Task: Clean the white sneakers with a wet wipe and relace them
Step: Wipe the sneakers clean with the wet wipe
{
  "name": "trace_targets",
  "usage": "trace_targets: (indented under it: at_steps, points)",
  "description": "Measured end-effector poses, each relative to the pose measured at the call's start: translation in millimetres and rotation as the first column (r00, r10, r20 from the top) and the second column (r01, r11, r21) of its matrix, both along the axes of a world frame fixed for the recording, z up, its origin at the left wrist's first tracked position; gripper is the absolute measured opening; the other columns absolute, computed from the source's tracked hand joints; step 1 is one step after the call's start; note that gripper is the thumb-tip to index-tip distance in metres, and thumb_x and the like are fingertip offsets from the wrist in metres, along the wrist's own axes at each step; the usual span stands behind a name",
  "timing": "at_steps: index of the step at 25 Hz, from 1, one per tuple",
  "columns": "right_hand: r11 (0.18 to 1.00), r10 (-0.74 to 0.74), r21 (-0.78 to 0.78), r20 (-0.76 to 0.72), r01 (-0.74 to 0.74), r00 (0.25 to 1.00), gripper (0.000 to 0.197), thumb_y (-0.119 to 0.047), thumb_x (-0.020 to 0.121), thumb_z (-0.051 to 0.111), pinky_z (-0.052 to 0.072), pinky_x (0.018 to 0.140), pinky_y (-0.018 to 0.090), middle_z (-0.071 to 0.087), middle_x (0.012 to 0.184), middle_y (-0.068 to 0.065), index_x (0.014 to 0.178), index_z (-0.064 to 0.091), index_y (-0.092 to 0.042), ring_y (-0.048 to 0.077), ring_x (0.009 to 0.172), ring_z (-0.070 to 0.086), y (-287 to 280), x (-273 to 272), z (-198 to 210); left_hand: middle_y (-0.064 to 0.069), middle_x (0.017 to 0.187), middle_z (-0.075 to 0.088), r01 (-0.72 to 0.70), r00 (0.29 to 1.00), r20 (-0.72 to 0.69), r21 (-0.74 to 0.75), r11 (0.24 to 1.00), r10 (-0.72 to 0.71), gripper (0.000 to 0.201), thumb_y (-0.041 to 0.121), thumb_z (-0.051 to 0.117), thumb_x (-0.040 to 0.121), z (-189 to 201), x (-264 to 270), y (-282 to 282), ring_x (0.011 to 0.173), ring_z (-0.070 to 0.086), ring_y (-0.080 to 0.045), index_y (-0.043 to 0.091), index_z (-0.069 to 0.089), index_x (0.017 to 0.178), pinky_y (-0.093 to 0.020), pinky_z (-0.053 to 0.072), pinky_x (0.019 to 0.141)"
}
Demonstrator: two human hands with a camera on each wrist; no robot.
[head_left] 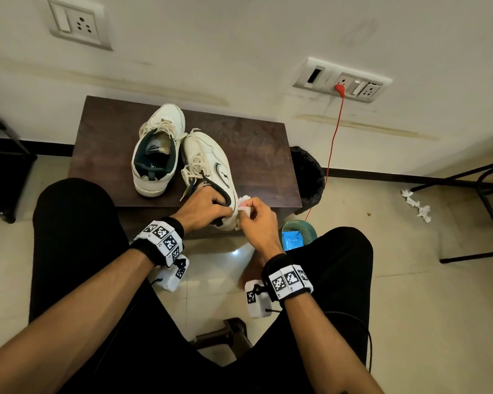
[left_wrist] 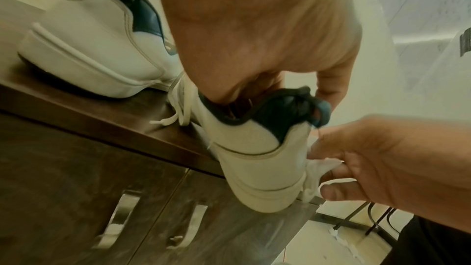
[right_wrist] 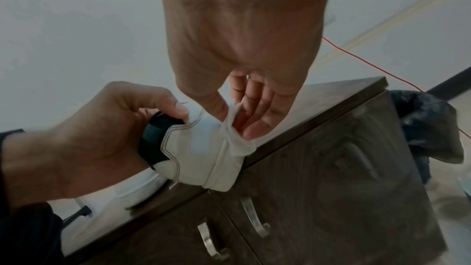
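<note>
Here, both hands work at one sneaker's heel, frame centre.
The left hand (head_left: 204,207) grips the sneaker (head_left: 208,166) by its collar; the right hand (head_left: 256,220) pinches a wipe (head_left: 244,204) against the heel, at the tabletop (head_left: 254,155) edge.

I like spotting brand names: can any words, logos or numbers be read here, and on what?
No text is readable.
Sneaker: dark side emblem, no letters legible.
Other sneaker: insole mark too blurred.
Blue packet: print too small.
Wristbands: square black-and-white code patterns, not words.
</note>
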State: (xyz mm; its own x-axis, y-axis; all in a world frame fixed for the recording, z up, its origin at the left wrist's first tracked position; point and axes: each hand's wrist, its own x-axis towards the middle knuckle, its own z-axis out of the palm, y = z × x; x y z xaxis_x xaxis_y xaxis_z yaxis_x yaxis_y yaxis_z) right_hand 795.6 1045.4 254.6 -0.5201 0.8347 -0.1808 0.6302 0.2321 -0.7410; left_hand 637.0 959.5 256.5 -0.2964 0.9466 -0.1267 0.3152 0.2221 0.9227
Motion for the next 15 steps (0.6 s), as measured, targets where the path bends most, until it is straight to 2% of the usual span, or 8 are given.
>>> trace_targets:
  at_steps: [3,5,7,9,11,12,14,15]
  points:
    - [1.0,0.013,-0.01,-0.043,-0.014,0.999,0.009,-0.012,0.094,0.067,0.052,0.072,0.021,0.07,0.088,-0.009,0.099,0.068,-0.019,0.003,0.076,0.063,-8.6,4.6,-14.2,0.0,0.048,0.031,-0.049,0.998,0.036,-0.104,0.993,0.053,0.036,0.022,0.067,0.061,-3.8,4.9,-1.9,0.049,0.028,-0.013,0.012,0.038,0.044,-0.034,0.026,0.052]
    - [0.999,0.033,-0.005,-0.05,-0.033,0.998,0.008,-0.013,0.094,0.068,0.049,0.068,0.014,0.07,0.088,-0.01,0.098,0.067,-0.02,0.0,0.075,0.062,-8.9,3.5,-14.6,0.001,0.051,0.04,-0.051,0.989,0.126,-0.17,0.984,0.073,0.028,0.017,0.066,0.066,-2.2,4.2,-0.9,0.051,0.035,-0.013,0.014,0.043,0.049,-0.032,0.03,0.055]
    - [0.998,0.063,-0.017,-0.036,-0.064,0.997,0.007,-0.015,0.094,0.067,0.049,0.067,0.015,0.069,0.086,-0.011,0.096,0.066,-0.022,0.002,0.074,0.06,-8.1,5.2,-13.2,0.005,0.06,0.053,-0.051,0.975,0.201,-0.198,0.979,0.092,0.024,0.02,0.066,0.078,-1.9,2.9,1.5,0.059,0.047,-0.011,0.017,0.051,0.059,-0.031,0.039,0.062]
    - [0.992,0.106,-0.076,0.035,-0.103,0.994,0.006,-0.016,0.091,0.068,0.049,0.066,0.02,0.067,0.077,-0.012,0.088,0.067,-0.021,0.005,0.068,0.058,-6.9,7.6,-12.1,0.009,0.068,0.062,-0.114,0.955,0.247,-0.212,0.971,0.166,0.018,0.015,0.065,0.087,-1.8,1.4,2.8,0.067,0.055,-0.008,0.017,0.058,0.07,-0.03,0.043,0.069]
    - [0.989,0.12,-0.103,0.097,-0.11,0.988,0.007,-0.017,0.085,0.068,0.054,0.072,0.03,0.07,0.073,-0.009,0.08,0.071,-0.02,0.012,0.07,0.064,-2.9,11.0,-7.4,0.008,0.066,0.061,-0.188,0.909,0.316,-0.268,0.945,0.27,0.014,0.009,0.064,0.084,0.5,-0.2,3.3,0.068,0.054,-0.011,0.016,0.059,0.073,-0.029,0.043,0.065]
    - [0.994,0.084,-0.077,0.078,-0.078,0.993,0.007,-0.018,0.084,0.068,0.056,0.074,0.033,0.072,0.075,-0.008,0.078,0.071,-0.022,0.015,0.074,0.067,1.2,10.8,-3.4,0.007,0.063,0.059,-0.215,0.874,0.358,-0.318,0.923,0.327,0.014,0.007,0.065,0.08,0.7,-2.1,3.1,0.066,0.053,-0.013,0.016,0.058,0.072,-0.027,0.042,0.061]
    - [0.999,-0.032,-0.002,-0.044,0.032,0.998,0.011,-0.017,0.085,0.067,0.057,0.077,0.033,0.074,0.083,-0.008,0.084,0.071,-0.028,0.017,0.08,0.07,12.8,4.0,6.6,0.001,0.062,0.056,-0.219,0.79,0.453,-0.421,0.88,0.414,0.012,0.009,0.068,0.069,3.4,-6.9,-1.7,0.061,0.052,-0.017,0.015,0.057,0.07,-0.025,0.041,0.056]
    - [0.999,-0.044,0.022,-0.093,0.046,0.995,0.015,-0.015,0.086,0.067,0.056,0.077,0.031,0.075,0.086,-0.008,0.089,0.07,-0.029,0.016,0.081,0.07,17.1,-3.0,11.2,-0.003,0.064,0.055,-0.202,0.76,0.487,-0.452,0.869,0.43,0.015,0.011,0.068,0.061,3.8,-10.1,-5.1,0.061,0.052,-0.019,0.015,0.057,0.07,-0.025,0.041,0.055]
